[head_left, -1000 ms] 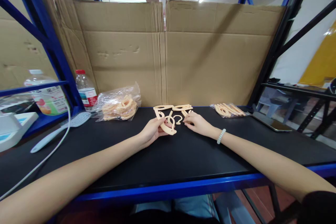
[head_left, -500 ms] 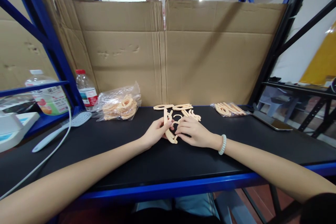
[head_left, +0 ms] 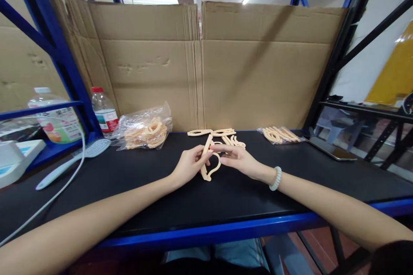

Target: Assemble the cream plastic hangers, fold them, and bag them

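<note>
A cream plastic folding hanger (head_left: 204,172), its arms folded together, stands tilted just above the black tabletop. My left hand (head_left: 189,162) is closed around its arms, thumb in front. The curved hook (head_left: 217,166) swings out to the right of the arms. My right hand (head_left: 238,160) has its thumb against the hook and its index finger reaching across to the arms; its other fingers are partly hidden. Behind the hands lie more cream hanger pieces: a flat hanger (head_left: 222,132) near the cardboard and several curved loose parts (head_left: 238,142).
A clear bag of cream pieces (head_left: 146,131) lies at left, a smaller bag (head_left: 280,134) at right. Beyond them are a bottle (head_left: 105,114), a hairbrush (head_left: 74,159), a white cable (head_left: 75,172) and a flat device (head_left: 332,148). Cardboard (head_left: 258,73) walls the back.
The hanger has tilted, its top leaning right, and its hook now shows plainly out to the right. My right hand has shifted upward, with its fingers straighter.
</note>
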### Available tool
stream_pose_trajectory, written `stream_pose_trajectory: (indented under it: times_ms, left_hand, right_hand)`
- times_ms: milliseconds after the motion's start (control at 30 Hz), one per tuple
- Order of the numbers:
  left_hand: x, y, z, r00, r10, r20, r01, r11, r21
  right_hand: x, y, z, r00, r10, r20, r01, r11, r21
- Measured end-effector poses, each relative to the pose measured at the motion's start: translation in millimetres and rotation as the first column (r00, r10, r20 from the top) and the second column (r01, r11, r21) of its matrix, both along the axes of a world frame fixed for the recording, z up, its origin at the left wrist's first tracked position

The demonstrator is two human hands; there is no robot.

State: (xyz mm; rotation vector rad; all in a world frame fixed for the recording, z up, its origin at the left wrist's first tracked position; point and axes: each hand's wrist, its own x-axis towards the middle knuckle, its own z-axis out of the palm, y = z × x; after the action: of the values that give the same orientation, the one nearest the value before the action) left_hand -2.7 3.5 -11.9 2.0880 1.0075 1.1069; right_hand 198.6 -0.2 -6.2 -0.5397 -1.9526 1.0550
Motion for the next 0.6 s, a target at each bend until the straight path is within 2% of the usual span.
stream_pose_trajectory:
  times_ms: [300, 433, 500, 600]
  left_hand:
    - [1.6, -1.5, -0.7, 0.999, 0.034, 0.026, -0.033, 0.997, -0.065]
    - [0.0, -0.9, -1.8, 0.996, 0.072, -0.051, -0.071, 0.997, 0.027]
    - [-0.6, -1.1, -1.7, 0.989, 0.107, -0.104, -0.095, 0.988, 0.12]
    - [-1.2, -2.6, 0.0, 0.969, 0.153, -0.196, -0.099, 0.96, 0.261]
  right_hand:
    - [3.1, 5.6, -0.8, 0.971, -0.109, -0.215, 0.064, 0.977, -0.205]
    - [1.2, 4.9, -3.0, 0.953, -0.214, -0.215, 0.145, 0.944, -0.297]
    - [0.0, 2.6, -3.4, 0.971, -0.189, -0.144, 0.133, 0.936, -0.326]
    - [-1.0, -2.4, -2.0, 0.996, -0.082, -0.039, 0.061, 0.921, -0.385]
